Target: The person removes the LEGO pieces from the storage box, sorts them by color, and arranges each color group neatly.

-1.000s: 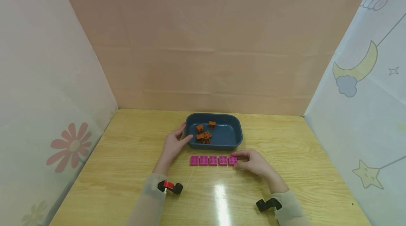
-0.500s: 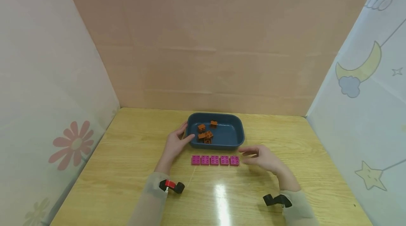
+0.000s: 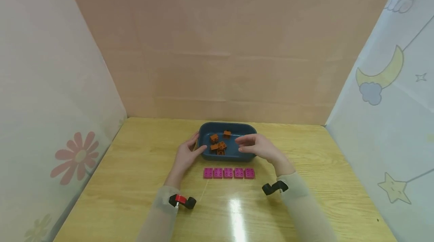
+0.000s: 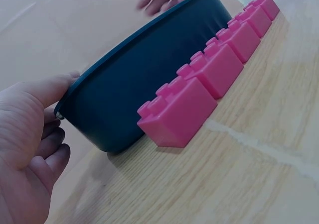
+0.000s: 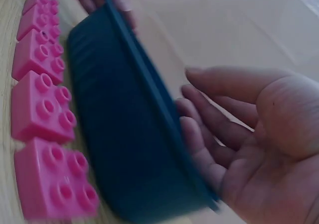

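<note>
A dark blue plastic tray (image 3: 217, 157) with several orange toy bricks (image 3: 222, 145) in its left half stands towards the back of the table. My left hand (image 3: 185, 156) grips its left end, thumb at the rim and the other fingers along the outside wall. Over the tray's right part is my right hand (image 3: 262, 148), fingers loosely bent and apart, holding nothing. In the right wrist view, the fingertips (image 5: 189, 127) of this hand are by the rim. Pink toy bricks (image 3: 228, 173) lie studs up in a straight row, in front of the tray.
The wooden table (image 3: 142, 181) meets a plain backdrop (image 3: 217, 83) behind the tray. Patterned cloth walls (image 3: 383, 140) flank both sides. Black camera mounts (image 3: 275, 187) sit on both wrists.
The right hand let go of the rightmost pink brick, drew back to the right, then moved up over the tray. The left hand stayed at the tray's left end.
</note>
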`<state>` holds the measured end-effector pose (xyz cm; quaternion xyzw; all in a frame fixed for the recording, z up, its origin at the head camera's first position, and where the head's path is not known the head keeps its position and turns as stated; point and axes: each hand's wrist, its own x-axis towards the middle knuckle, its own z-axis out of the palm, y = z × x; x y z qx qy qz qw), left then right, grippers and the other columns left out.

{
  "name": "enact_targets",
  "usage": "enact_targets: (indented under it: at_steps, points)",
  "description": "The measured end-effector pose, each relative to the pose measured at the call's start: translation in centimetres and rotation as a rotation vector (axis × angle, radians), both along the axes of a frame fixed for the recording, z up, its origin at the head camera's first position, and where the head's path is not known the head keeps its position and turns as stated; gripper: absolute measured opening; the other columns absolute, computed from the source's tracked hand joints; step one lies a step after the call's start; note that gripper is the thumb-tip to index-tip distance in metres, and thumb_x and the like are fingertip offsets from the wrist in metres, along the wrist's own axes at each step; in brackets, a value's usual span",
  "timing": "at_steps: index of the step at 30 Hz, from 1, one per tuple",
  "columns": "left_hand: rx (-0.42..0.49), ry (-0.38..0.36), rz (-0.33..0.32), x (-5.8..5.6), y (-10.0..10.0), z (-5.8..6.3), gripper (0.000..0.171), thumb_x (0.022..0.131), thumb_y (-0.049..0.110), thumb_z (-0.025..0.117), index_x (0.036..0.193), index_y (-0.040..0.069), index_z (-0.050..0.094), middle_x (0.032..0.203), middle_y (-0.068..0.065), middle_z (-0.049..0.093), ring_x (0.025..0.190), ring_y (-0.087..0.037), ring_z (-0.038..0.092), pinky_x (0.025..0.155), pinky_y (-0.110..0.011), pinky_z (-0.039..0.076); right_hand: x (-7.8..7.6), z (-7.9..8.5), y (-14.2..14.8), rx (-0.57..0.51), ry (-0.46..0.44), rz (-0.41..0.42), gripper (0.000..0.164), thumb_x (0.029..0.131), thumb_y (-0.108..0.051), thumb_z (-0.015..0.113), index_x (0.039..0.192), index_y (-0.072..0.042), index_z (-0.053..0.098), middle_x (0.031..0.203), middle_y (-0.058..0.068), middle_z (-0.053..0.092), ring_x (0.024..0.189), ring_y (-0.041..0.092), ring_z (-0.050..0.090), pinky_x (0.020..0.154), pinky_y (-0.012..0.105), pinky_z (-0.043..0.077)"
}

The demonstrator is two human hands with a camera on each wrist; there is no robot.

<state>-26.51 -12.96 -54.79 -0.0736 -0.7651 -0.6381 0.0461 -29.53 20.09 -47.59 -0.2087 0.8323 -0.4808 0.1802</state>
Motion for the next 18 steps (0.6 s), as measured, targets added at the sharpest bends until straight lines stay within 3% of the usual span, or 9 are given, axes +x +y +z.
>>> enact_targets:
  at_steps: [4, 9, 18]
  points:
    - [0.003, -0.010, 0.001, 0.0, -0.1, 0.1, 0.076, 0.097, 0.024, 0.083, 0.159, 0.001, 0.046, 0.169, -0.005, 0.041, 0.157, -0.025, 0.034, 0.124, -0.037, 0.035, -2.1, -1.1, -2.5, -0.003, 0.053, 0.007, 0.043, 0.102, -0.017, 0.075, 0.143, -0.006, 0.069, 0.141, 0.011, 0.069, 0.124, 0.027, 0.067, 0.106, 0.049, 0.057]
    - [0.010, -0.013, 0.003, 0.0, -0.2, 0.2, 0.076, 0.098, 0.026, 0.083, 0.159, 0.000, 0.046, 0.169, -0.007, 0.039, 0.158, -0.024, 0.033, 0.124, -0.037, 0.035, -3.6, -2.4, -5.2, 0.017, 0.052, 0.020, 0.040, 0.100, -0.006, 0.075, 0.140, -0.007, 0.072, 0.138, 0.010, 0.071, 0.124, 0.029, 0.068, 0.103, 0.047, 0.059]
    - [0.009, -0.011, -0.010, -0.2, -0.3, -0.2, 0.077, 0.097, 0.029, 0.083, 0.160, 0.001, 0.046, 0.168, -0.004, 0.041, 0.157, -0.023, 0.033, 0.123, -0.035, 0.036, -4.3, -3.5, -6.5, 0.104, 0.040, 0.050, 0.040, 0.098, -0.003, 0.076, 0.137, -0.011, 0.074, 0.139, 0.010, 0.070, 0.131, 0.032, 0.064, 0.107, 0.052, 0.055]
